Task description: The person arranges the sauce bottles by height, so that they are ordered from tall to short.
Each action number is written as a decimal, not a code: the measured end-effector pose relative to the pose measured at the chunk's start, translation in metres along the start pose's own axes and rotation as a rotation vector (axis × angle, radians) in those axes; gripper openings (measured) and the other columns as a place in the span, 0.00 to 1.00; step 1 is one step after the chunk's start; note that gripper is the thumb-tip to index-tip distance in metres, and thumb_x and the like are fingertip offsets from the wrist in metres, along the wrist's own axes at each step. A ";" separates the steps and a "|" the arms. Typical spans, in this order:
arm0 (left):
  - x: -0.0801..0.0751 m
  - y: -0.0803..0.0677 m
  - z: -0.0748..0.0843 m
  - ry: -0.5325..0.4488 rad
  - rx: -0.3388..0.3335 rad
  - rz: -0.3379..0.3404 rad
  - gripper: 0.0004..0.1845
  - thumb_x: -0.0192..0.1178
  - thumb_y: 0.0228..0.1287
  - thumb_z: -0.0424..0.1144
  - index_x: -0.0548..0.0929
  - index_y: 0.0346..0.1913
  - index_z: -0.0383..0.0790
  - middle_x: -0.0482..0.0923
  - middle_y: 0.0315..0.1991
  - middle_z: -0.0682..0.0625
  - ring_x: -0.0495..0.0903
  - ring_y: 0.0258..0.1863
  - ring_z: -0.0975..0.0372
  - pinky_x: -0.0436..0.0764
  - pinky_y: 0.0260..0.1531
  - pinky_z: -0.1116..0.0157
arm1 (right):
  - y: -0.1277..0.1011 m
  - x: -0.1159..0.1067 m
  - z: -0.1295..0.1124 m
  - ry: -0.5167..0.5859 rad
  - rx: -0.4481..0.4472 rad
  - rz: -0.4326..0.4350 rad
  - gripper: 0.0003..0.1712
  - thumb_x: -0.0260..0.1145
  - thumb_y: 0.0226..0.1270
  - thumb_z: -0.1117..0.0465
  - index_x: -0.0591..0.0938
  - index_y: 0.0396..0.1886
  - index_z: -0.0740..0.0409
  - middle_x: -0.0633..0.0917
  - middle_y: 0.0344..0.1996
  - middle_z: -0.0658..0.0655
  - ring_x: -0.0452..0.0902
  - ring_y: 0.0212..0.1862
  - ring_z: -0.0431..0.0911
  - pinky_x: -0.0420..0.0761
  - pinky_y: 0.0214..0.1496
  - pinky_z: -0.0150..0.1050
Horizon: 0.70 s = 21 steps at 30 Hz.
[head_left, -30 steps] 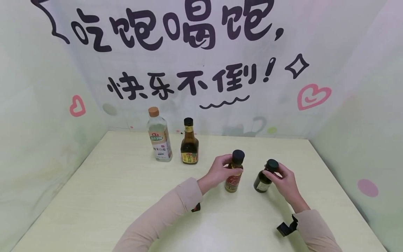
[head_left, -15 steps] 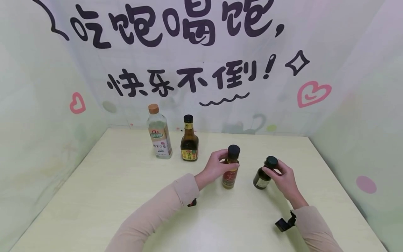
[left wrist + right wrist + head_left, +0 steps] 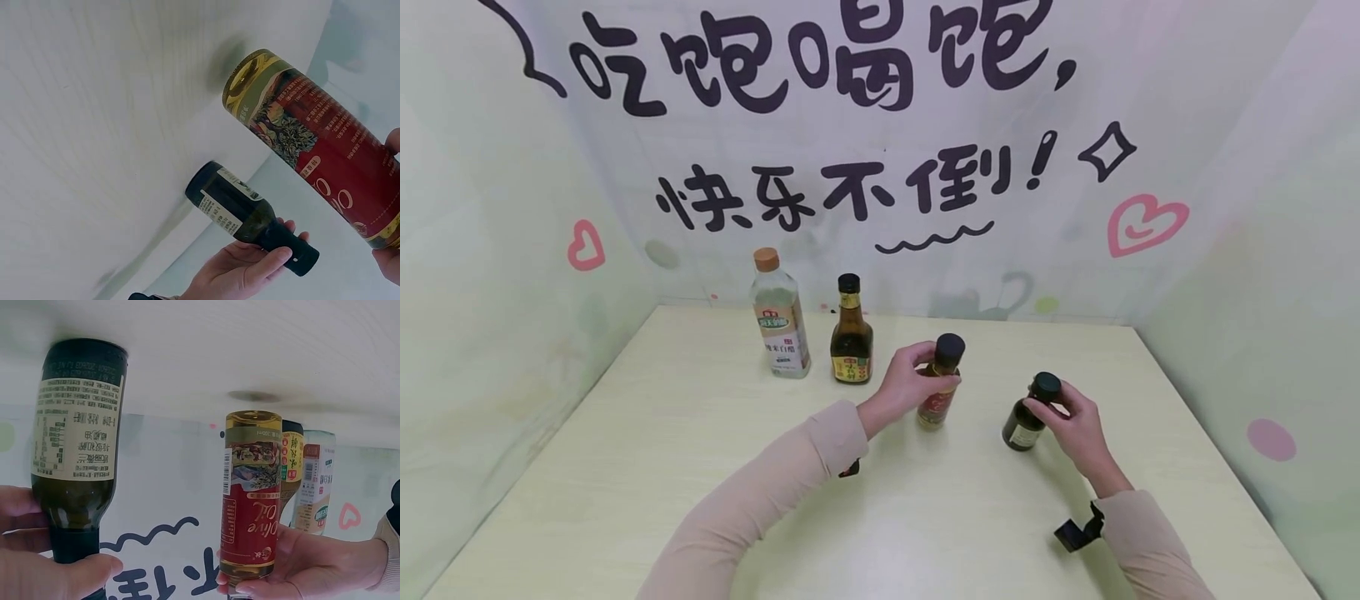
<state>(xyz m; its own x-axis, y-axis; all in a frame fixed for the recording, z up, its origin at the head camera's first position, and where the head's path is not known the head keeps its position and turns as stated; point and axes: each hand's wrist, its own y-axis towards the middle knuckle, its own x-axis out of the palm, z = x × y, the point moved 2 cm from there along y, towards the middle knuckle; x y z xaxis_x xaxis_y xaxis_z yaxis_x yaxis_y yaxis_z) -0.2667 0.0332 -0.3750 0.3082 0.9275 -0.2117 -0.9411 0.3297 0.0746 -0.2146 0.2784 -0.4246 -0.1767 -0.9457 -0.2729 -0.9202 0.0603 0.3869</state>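
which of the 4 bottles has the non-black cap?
The clear bottle at far left: tan cap. The other three bottles wear black caps.

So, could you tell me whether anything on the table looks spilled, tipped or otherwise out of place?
Nothing looks spilled or damaged. All four bottles are capped. The left hand holds the olive oil bottle lifted clear of the table; the right hand tilts the dark bottle slightly.

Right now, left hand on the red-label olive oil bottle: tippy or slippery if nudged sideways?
Probably tippy: the olive oil bottle is tall and narrow with a small base, and the left hand grips it high, near the neck. Its body looks like smooth, glossy glass, so likely rigid, breakable and somewhat slick. It appears nearly full, so probably heavy for its size.
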 end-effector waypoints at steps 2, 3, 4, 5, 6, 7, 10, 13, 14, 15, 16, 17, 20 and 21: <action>0.000 0.001 0.002 0.004 -0.004 -0.001 0.19 0.68 0.48 0.36 0.79 0.46 0.42 0.79 0.45 0.51 0.74 0.49 0.58 0.72 0.49 0.59 | 0.000 0.000 0.001 -0.004 0.004 0.004 0.16 0.65 0.56 0.68 0.76 0.46 0.66 0.79 0.37 0.38 0.74 0.41 0.33 0.73 0.42 0.22; 0.000 0.002 0.003 0.004 -0.004 -0.002 0.19 0.68 0.48 0.36 0.79 0.46 0.42 0.79 0.45 0.51 0.74 0.49 0.58 0.72 0.49 0.58 | -0.001 0.000 0.001 -0.006 0.003 0.005 0.16 0.64 0.56 0.68 0.76 0.46 0.66 0.79 0.37 0.38 0.74 0.41 0.33 0.73 0.42 0.22; -0.001 0.003 0.003 0.006 -0.008 -0.002 0.19 0.68 0.48 0.36 0.79 0.47 0.42 0.79 0.45 0.51 0.74 0.49 0.57 0.71 0.49 0.57 | -0.001 0.000 0.001 -0.004 0.004 0.006 0.17 0.64 0.56 0.68 0.76 0.46 0.66 0.79 0.37 0.39 0.74 0.41 0.33 0.73 0.42 0.22; -0.001 0.004 0.004 0.005 -0.011 -0.002 0.19 0.68 0.48 0.36 0.79 0.47 0.43 0.79 0.45 0.51 0.74 0.49 0.57 0.71 0.49 0.57 | -0.001 0.001 0.001 0.000 0.006 0.006 0.17 0.65 0.56 0.68 0.76 0.46 0.66 0.79 0.37 0.39 0.74 0.41 0.33 0.74 0.42 0.23; -0.001 0.005 0.004 0.007 -0.014 0.000 0.20 0.68 0.48 0.36 0.79 0.47 0.43 0.79 0.45 0.51 0.74 0.49 0.57 0.71 0.49 0.57 | -0.001 0.001 0.001 0.002 0.005 0.005 0.17 0.64 0.56 0.68 0.76 0.46 0.66 0.79 0.37 0.39 0.74 0.41 0.33 0.74 0.42 0.23; -0.002 0.007 0.004 0.006 -0.023 0.005 0.21 0.68 0.48 0.36 0.78 0.48 0.43 0.79 0.45 0.52 0.73 0.50 0.57 0.71 0.50 0.56 | -0.001 0.001 0.001 0.004 0.005 0.005 0.17 0.64 0.56 0.68 0.76 0.47 0.66 0.79 0.37 0.39 0.74 0.41 0.33 0.74 0.42 0.23; -0.004 0.011 0.002 0.023 -0.055 0.024 0.23 0.68 0.49 0.38 0.77 0.51 0.45 0.78 0.47 0.53 0.73 0.51 0.58 0.70 0.50 0.55 | -0.002 0.001 0.001 0.019 0.004 0.006 0.17 0.65 0.56 0.69 0.77 0.46 0.64 0.79 0.37 0.38 0.74 0.41 0.32 0.74 0.42 0.22; -0.008 0.015 0.000 0.041 -0.080 0.050 0.24 0.67 0.50 0.39 0.77 0.53 0.46 0.78 0.48 0.53 0.72 0.52 0.59 0.69 0.52 0.53 | -0.003 0.002 -0.002 0.011 0.003 0.009 0.16 0.64 0.56 0.70 0.76 0.46 0.65 0.79 0.37 0.37 0.73 0.41 0.32 0.73 0.42 0.22; -0.009 0.018 0.000 0.050 -0.083 0.061 0.24 0.67 0.50 0.40 0.77 0.53 0.46 0.78 0.48 0.53 0.72 0.52 0.59 0.69 0.52 0.53 | -0.003 0.002 -0.002 0.013 0.002 0.010 0.16 0.64 0.56 0.70 0.76 0.46 0.65 0.79 0.37 0.37 0.73 0.41 0.32 0.73 0.42 0.22; -0.010 0.020 0.000 0.055 -0.085 0.072 0.24 0.67 0.50 0.40 0.77 0.53 0.46 0.78 0.48 0.53 0.72 0.52 0.59 0.69 0.52 0.53 | -0.003 0.002 -0.003 0.012 0.004 0.012 0.16 0.64 0.56 0.71 0.76 0.46 0.65 0.79 0.37 0.37 0.73 0.41 0.32 0.73 0.42 0.22; -0.011 0.022 0.000 0.058 -0.087 0.084 0.24 0.67 0.50 0.40 0.76 0.53 0.46 0.78 0.48 0.53 0.72 0.52 0.59 0.69 0.52 0.54 | -0.003 0.002 -0.003 0.013 0.005 0.012 0.17 0.64 0.56 0.71 0.76 0.46 0.66 0.79 0.37 0.37 0.73 0.41 0.32 0.73 0.42 0.22; -0.012 0.025 0.000 0.059 -0.089 0.094 0.24 0.67 0.50 0.41 0.76 0.54 0.46 0.78 0.49 0.53 0.72 0.52 0.59 0.69 0.53 0.54 | -0.003 0.001 -0.003 0.010 0.006 0.013 0.17 0.64 0.56 0.71 0.76 0.47 0.66 0.79 0.37 0.37 0.73 0.41 0.32 0.73 0.42 0.22; -0.016 0.032 -0.001 0.067 -0.093 0.128 0.25 0.67 0.50 0.41 0.76 0.54 0.45 0.78 0.49 0.52 0.72 0.53 0.60 0.68 0.53 0.56 | -0.002 0.001 0.000 0.018 0.006 0.011 0.18 0.64 0.56 0.70 0.76 0.47 0.64 0.79 0.37 0.38 0.74 0.42 0.32 0.74 0.42 0.23; -0.017 0.034 -0.001 0.068 -0.094 0.137 0.25 0.67 0.50 0.41 0.76 0.54 0.45 0.78 0.49 0.51 0.72 0.53 0.60 0.68 0.53 0.56 | -0.002 0.001 0.000 0.016 0.008 0.008 0.18 0.65 0.55 0.70 0.76 0.47 0.64 0.79 0.38 0.38 0.74 0.42 0.32 0.74 0.42 0.23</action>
<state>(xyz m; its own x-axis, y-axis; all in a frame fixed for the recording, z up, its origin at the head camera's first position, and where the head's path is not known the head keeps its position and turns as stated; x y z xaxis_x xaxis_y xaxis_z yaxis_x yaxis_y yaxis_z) -0.3047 0.0282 -0.3698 0.1694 0.9475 -0.2713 -0.9834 0.1806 0.0165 -0.2135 0.2772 -0.4259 -0.1784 -0.9503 -0.2552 -0.9214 0.0704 0.3821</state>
